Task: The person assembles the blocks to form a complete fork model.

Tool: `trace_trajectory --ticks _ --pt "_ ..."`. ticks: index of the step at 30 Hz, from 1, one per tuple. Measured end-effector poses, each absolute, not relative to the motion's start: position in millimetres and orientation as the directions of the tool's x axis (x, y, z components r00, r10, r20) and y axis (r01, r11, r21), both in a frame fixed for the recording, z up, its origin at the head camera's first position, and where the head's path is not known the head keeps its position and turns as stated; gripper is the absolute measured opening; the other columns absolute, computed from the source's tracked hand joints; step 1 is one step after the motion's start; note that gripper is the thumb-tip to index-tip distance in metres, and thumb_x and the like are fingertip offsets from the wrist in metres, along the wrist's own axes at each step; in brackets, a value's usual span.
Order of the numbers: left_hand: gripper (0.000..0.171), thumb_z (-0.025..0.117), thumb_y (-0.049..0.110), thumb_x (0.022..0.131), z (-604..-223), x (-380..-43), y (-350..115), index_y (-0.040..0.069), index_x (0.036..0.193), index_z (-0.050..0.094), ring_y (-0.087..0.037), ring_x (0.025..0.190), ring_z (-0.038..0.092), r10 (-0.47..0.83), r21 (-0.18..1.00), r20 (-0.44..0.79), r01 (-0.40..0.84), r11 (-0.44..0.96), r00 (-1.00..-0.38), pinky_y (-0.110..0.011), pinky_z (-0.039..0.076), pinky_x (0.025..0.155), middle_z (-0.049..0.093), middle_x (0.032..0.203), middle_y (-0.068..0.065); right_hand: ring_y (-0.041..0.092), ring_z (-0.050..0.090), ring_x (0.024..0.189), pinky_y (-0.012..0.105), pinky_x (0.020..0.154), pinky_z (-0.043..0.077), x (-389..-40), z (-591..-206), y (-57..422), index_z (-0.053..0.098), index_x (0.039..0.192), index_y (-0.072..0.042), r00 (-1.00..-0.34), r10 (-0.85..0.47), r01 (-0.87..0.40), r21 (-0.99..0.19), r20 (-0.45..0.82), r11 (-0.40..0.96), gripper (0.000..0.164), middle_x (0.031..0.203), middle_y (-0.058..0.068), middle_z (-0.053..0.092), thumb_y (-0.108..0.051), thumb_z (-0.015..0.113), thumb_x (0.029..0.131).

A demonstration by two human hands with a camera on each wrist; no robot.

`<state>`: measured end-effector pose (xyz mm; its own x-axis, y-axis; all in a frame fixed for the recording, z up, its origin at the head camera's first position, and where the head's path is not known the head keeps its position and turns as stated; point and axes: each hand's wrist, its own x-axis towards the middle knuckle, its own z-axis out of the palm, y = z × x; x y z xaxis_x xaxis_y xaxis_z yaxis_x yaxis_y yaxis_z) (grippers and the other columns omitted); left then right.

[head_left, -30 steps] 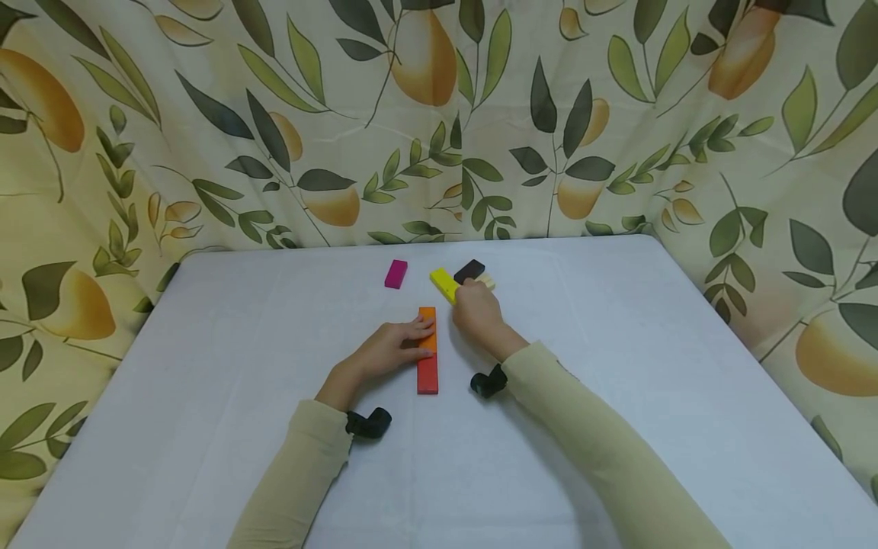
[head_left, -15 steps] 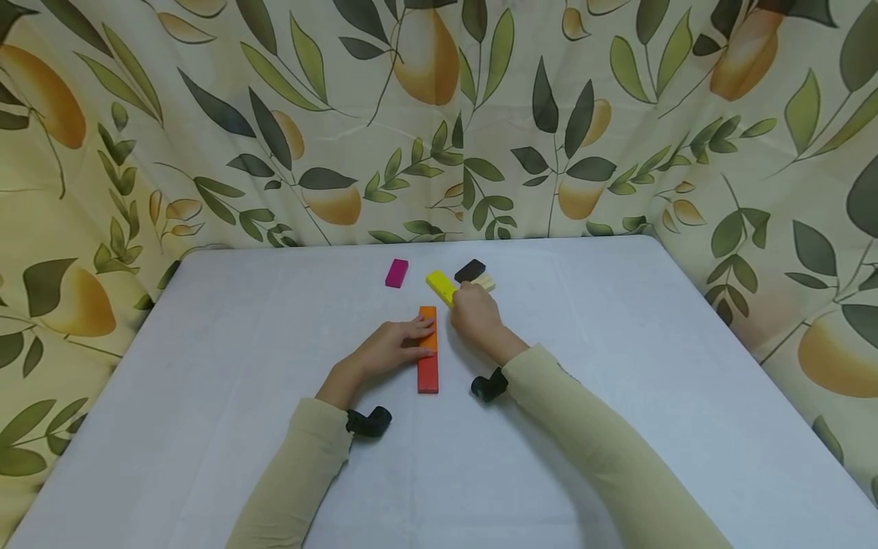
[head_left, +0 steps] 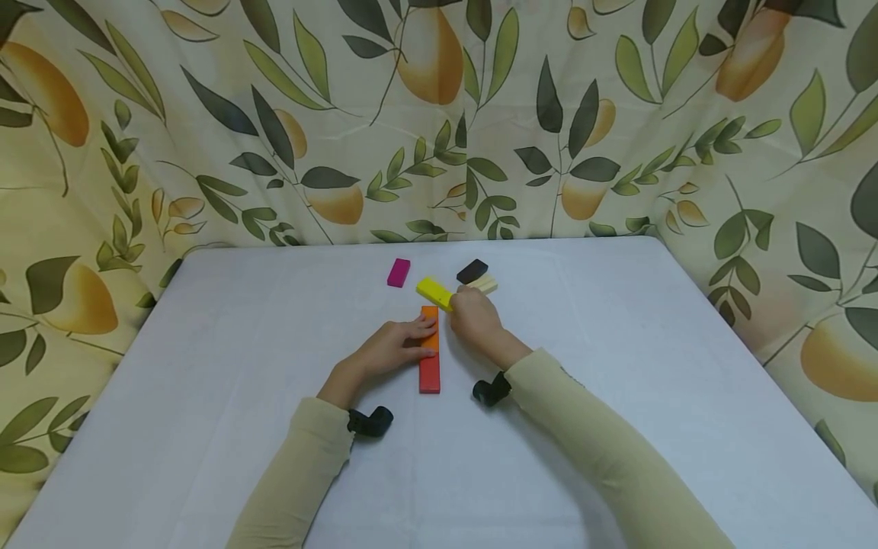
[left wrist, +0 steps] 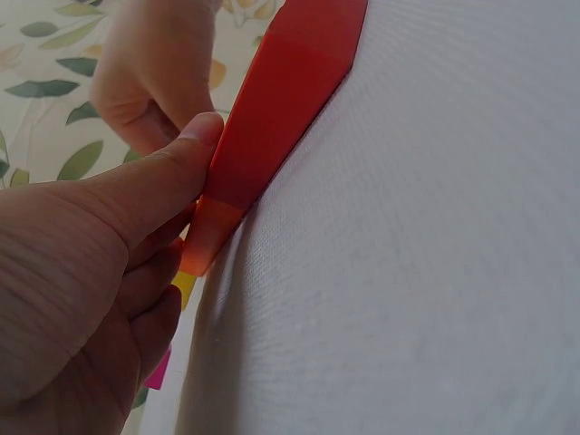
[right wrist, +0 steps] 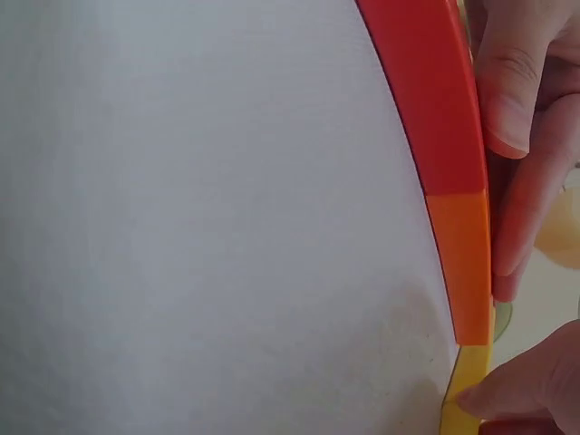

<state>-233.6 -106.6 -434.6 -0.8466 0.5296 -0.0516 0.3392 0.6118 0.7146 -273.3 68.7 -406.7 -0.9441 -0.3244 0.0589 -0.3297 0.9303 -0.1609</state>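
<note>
A red block [head_left: 429,377] and an orange block [right wrist: 462,272] lie end to end in one straight line on the table. My left hand [head_left: 394,348] touches them from the left, thumb near their joint and fingers on the orange one. Just beyond the orange block's far end, my right hand [head_left: 475,316] pinches a yellow block [head_left: 434,291] at its near end. The yellow block slants to the left. In the right wrist view, one end of the yellow block appears close against the orange block; I cannot tell whether they touch.
A magenta block [head_left: 398,272] lies at the back of the white-covered table [head_left: 206,343]. Behind my right hand are a black block [head_left: 472,271] and a cream block [head_left: 485,284], side by side. A fruit-patterned curtain [head_left: 274,137] hangs past the table's far edge.
The yellow block has turned, its far end swinging left toward the orange block. My right hand has shifted only slightly. My left hand stays on the red and orange blocks.
</note>
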Motion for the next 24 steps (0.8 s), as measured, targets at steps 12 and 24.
trace_trajectory --ticks 12,24 --pt "0.055 0.066 0.029 0.085 -434.0 -234.3 -107.7 0.014 0.135 0.047 -0.005 0.131 0.027 0.548 0.713 -0.037 0.363 0.600 -0.835 -0.027 0.030 0.102 0.042 0.138 0.009 0.022 0.056 0.079 0.033 0.086 0.048 -281.4 -405.7 72.7 0.070 0.098 0.003 -0.926 -0.376 -0.375 -0.246 0.047 0.894 0.018 0.088 0.013 0.061 0.001 0.062 0.082" --pt "0.055 0.066 0.029 0.085 -433.6 -234.1 -107.2 0.015 0.135 0.047 -0.003 0.131 0.027 0.540 0.716 -0.056 0.343 0.608 -0.840 -0.026 0.029 0.102 0.042 0.138 0.010 0.023 0.057 0.085 0.033 0.087 0.047 -289.2 -407.6 76.3 0.068 0.102 0.004 -0.912 -0.406 -0.404 -0.275 0.052 0.872 0.021 0.095 0.014 0.062 0.004 0.060 0.083"
